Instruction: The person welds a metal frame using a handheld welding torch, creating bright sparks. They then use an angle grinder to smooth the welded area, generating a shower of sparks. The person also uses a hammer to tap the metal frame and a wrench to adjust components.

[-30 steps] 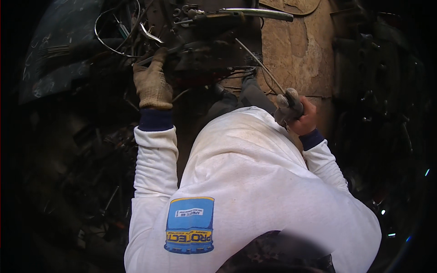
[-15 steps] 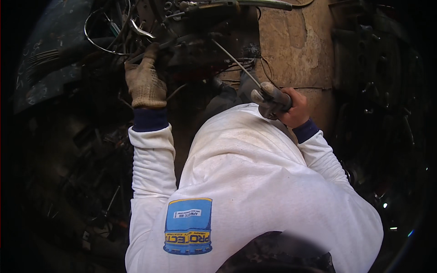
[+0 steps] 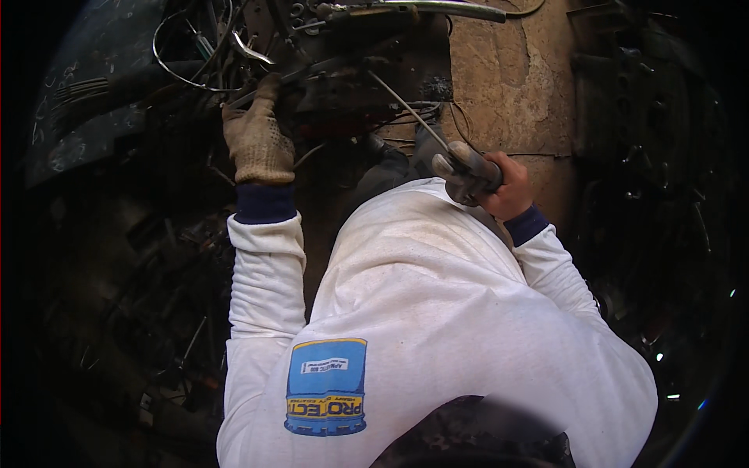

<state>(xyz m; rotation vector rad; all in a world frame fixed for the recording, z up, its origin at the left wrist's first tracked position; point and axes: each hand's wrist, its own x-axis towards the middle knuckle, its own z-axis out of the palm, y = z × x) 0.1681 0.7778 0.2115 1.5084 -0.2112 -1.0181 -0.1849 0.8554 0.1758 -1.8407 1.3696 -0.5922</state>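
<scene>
Screwdriver (image 3: 437, 129), long and thin in the shaft, looks stiff and light; its thick grey handle is the place to grip, and the bare right hand (image 3: 499, 187) is wrapped tight around it, tip buried in the dark machinery (image 3: 343, 86). The gloved left hand (image 3: 257, 140) lies flat against tangled wires (image 3: 195, 70) (fingers apart). Cramped, dim corner, with a rough tan wall (image 3: 507, 86) behind.

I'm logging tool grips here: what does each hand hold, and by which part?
The bare right hand grips a thin metal rod tool by its grey handle. The gloved left hand rests on the dark machinery; whether it grips anything cannot be told.
</scene>
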